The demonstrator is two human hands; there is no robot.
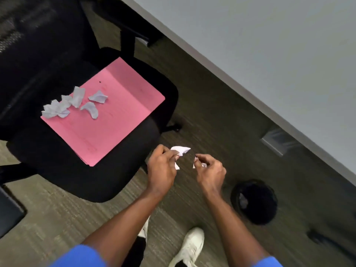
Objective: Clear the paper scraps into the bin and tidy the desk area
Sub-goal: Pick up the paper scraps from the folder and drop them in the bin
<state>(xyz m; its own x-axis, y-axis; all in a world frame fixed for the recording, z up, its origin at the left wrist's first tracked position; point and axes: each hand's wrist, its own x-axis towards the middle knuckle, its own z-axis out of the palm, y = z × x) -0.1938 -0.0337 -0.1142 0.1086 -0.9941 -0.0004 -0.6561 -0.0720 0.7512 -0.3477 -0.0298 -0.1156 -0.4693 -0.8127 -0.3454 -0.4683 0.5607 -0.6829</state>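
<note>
Several white paper scraps [73, 104] lie on a pink folder [107, 116] that rests on the seat of a black office chair [48, 54]. My left hand [162, 168] pinches a white paper scrap [181, 150] just off the seat's right corner. A hand's width to its right, my right hand [210, 171] is closed on a smaller paper scrap [200, 165]. The black bin [254, 202] stands on the floor below and to the right of my right hand, with a pale scrap inside it.
A grey wall [269, 54] runs diagonally across the upper right, with a metal floor plate [277, 140] at its base. Carpet covers the floor. My white shoe [189, 247] shows at the bottom. A dark object [7, 211] sits at the left edge.
</note>
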